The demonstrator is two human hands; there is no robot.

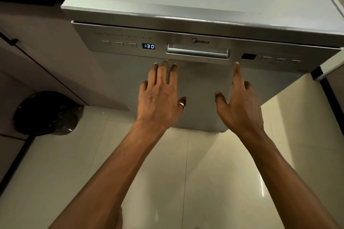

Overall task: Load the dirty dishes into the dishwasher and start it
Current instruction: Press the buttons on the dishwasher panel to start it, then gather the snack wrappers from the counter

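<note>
The dishwasher [195, 95] stands on the tiled floor [204, 173] with its door shut and its display [148, 46] reading 1:30. The left hand [160, 96] lies spread, fingers straight, tips just under the handle [197, 52] - its grip is open and empty. The right hand [240, 108] points its index finger [237, 72] at the panel's lower edge, right of the handle, with its other fingers loosely bent - it grips nothing. Whether either hand touches the door is unclear. A black bag [46, 113] sits on the floor to the left.

Silver Midea dishwasher [201, 87] stands on the floor, door closed, display [148, 46] reading 1:30
</note>
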